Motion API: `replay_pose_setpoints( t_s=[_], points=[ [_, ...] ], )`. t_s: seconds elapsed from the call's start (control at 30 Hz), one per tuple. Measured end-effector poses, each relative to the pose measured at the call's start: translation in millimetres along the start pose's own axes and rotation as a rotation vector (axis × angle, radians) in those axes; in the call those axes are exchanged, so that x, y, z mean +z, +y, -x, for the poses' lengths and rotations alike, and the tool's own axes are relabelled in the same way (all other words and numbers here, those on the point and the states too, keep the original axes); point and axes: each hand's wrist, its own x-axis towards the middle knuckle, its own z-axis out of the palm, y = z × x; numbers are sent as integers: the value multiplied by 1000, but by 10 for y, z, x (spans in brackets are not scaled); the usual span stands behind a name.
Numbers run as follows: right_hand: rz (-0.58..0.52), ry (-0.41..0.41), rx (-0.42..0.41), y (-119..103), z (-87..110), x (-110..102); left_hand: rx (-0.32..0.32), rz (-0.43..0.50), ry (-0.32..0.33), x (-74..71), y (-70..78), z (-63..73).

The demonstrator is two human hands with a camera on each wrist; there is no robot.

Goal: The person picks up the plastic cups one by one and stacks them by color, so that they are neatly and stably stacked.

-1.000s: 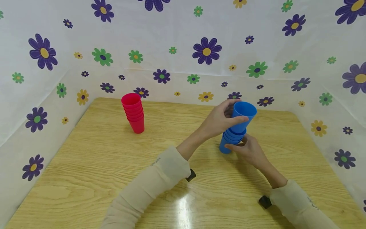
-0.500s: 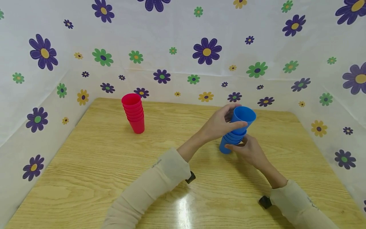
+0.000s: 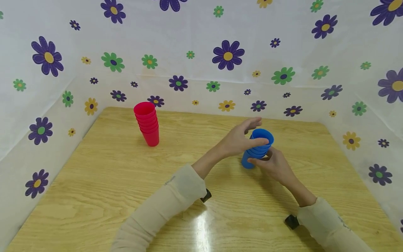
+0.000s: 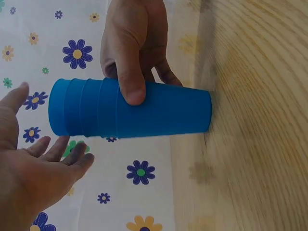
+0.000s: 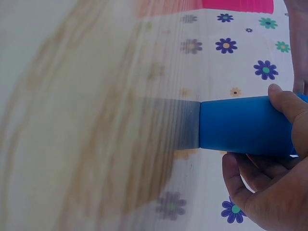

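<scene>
A nested stack of blue cups (image 3: 248,162) stands upright on the table toward the right. My right hand (image 3: 277,166) grips its lower part, thumb on the near side; in the right wrist view that thumb and the fingers lie on opposite sides of the blue cups (image 5: 245,126). Beside the top rim is my left hand (image 3: 237,140), its thumb passing over the rim in the head view. From the left wrist, the left hand (image 4: 41,168) shows spread, loosely bent fingers around the mouth of the stack, holding nothing. Several cup rims (image 4: 82,107) lie close together.
A stack of red cups (image 3: 150,134) stands upright at the back left of the wooden table (image 3: 126,182). Flowered white cloth (image 3: 195,35) rises behind the table and along both sides.
The top blue cup, tilted above the stack in my left hand, has come down into the others. My left hand has lowered and loosened from it. The right hand has stayed in place.
</scene>
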Motion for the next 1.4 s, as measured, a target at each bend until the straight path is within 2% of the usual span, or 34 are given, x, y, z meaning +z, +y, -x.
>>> replay_pose_setpoints(
  t_s=[0.13, 0.3, 0.53, 0.8, 1.1, 1.4],
  points=[
    [3, 8, 15, -13, -11, -1, -5, 24, 69, -76, -61, 49],
    [9, 12, 24, -13, -21, 4, -45, 15, 138, -199, -146, 132],
    [26, 28, 25, -7, -17, 7, -67, -53, 157, -397, -320, 211],
    [26, 37, 30, -11, -57, 18, -154, -142, 191, -598, -477, 283],
    [70, 54, 15, 84, -330, 0, -263, -216, 201, -765, -553, 414],
    [80, 79, 66, 161, -629, -35, -285, -255, 214, -853, -599, 500]
  ],
)
